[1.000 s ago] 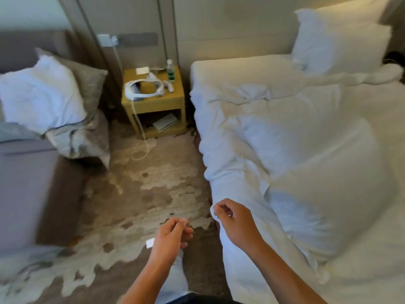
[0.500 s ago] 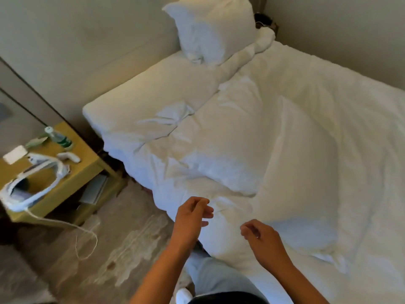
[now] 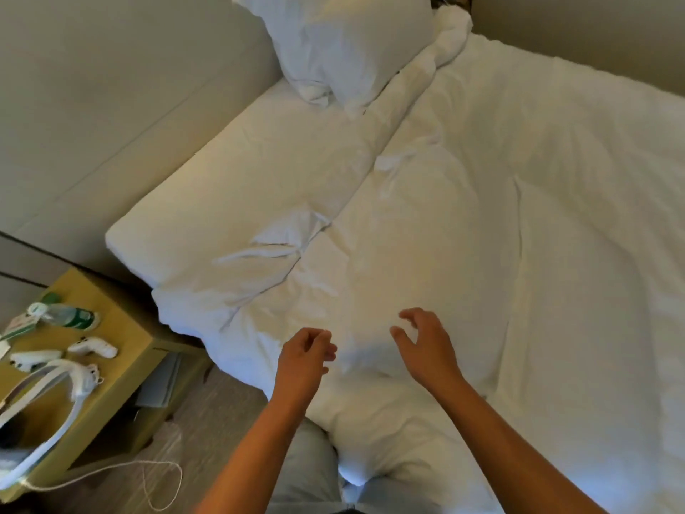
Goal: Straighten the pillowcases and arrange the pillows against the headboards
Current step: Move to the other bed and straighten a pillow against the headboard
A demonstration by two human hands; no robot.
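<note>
Two bare hands out over the near edge of a white bed, neither holding anything. Left hand [image 3: 302,359] loosely curled, fingertips drawn toward the thumb but nothing pinched between them, hovering above the rumpled duvet [image 3: 426,224] at the bed's side. Right hand [image 3: 426,346] spread wider – fingers fanned and bent like a claw, thumb apart, palm down over the flat pillow [image 3: 433,276] lying in the middle of the bed; contact with the fabric impossible to judge from this angle. That pillow stretched lengthwise across the covers, well apart from the headboard [image 3: 122,105], its case creased near the far end. A second pillow [image 3: 344,42] propped upright against the headboard at the far corner, puffed and wrinkled, a loose flap of case hanging at its lower edge. Bare strip of mattress sheet [image 3: 230,187] along the headboard between that pillow and the near corner, the duvet's folded edge running diagonally beside it. At lower left, just beside the bed, a yellow nightstand [image 3: 122,350] – on top a plastic bottle [image 3: 65,315] lying on its side, two white controllers [image 3: 92,346], a white headset [image 3: 55,398] with its cable [image 3: 155,473] trailing onto the patterned carpet [image 3: 218,406].
</note>
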